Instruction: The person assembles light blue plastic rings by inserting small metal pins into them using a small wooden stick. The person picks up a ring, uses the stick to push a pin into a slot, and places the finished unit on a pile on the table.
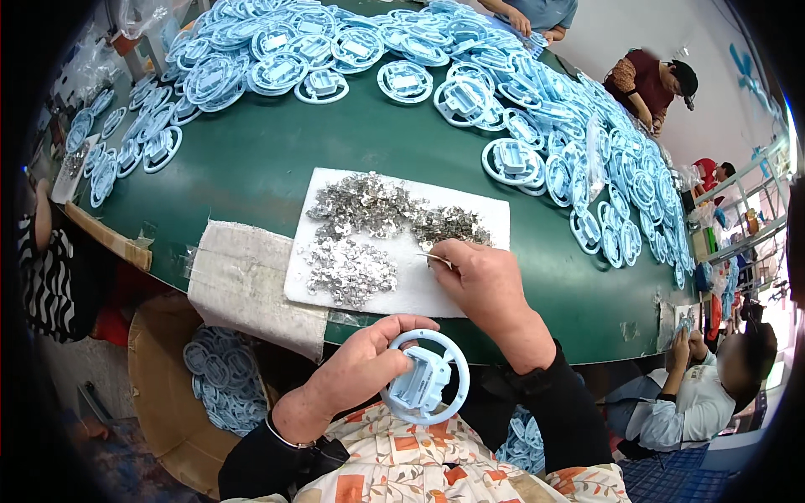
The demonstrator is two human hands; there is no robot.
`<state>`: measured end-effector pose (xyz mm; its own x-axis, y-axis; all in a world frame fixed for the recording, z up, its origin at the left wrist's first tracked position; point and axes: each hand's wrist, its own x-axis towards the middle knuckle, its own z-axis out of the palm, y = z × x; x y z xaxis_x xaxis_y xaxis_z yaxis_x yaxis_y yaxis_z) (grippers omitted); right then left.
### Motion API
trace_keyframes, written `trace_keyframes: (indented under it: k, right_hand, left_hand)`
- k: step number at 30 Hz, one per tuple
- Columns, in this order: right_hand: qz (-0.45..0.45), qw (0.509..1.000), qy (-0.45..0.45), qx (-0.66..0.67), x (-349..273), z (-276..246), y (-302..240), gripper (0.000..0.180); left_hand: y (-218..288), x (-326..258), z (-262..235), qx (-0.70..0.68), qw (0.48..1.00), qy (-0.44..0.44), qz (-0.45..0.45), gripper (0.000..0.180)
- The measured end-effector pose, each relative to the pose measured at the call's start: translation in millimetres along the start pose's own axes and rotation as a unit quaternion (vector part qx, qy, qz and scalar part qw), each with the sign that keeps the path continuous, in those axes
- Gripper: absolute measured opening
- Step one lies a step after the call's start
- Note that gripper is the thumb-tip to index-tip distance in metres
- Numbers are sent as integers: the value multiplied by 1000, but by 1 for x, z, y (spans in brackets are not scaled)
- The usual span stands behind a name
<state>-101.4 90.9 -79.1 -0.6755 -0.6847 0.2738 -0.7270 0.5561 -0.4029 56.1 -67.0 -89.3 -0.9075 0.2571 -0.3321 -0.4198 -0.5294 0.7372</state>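
My left hand (362,365) grips a light-blue plastic toy steering wheel (459,370) by its rim, thumb on the boxy centre, over my lap. Thumb and fingers of my right hand (482,281) pinch a thin pale metal tool (429,256) that looks like tweezers; most of it is hidden in the grip. It points left over a white foam board (415,293). On that board lie a silvery heap of small metal pieces (352,270), a darker heap of small metal parts (360,204) and another dark heap (449,225) just beyond my right fingers.
Many light-blue steering wheels (281,71) are piled along the far and right sides of the green table (251,159). A taped greyish-white pad (251,281) covers the near edge. Below left, a cardboard box (155,369) holds more wheels. Several other people work around the table.
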Motion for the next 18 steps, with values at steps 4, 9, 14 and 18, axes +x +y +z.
trace_keyframes:
  k: [4, 9, 14, 18]
  right_hand:
    - [99, 982, -41, 159, -12, -20, -10, 12]
    - [64, 980, -17, 190, -31, -38, -26, 13]
    - [114, 955, -49, 268, -41, -51, -20, 12]
    - [148, 930, -84, 327, -47, -56, -17, 11]
  left_hand:
    - [3, 7, 4, 67, 995, 67, 36, 36]
    - [8, 30, 15, 229, 963, 98, 98, 28]
    - [5, 28, 22, 289, 938, 117, 150, 27]
    - [5, 26, 28, 316, 928, 103, 167, 26]
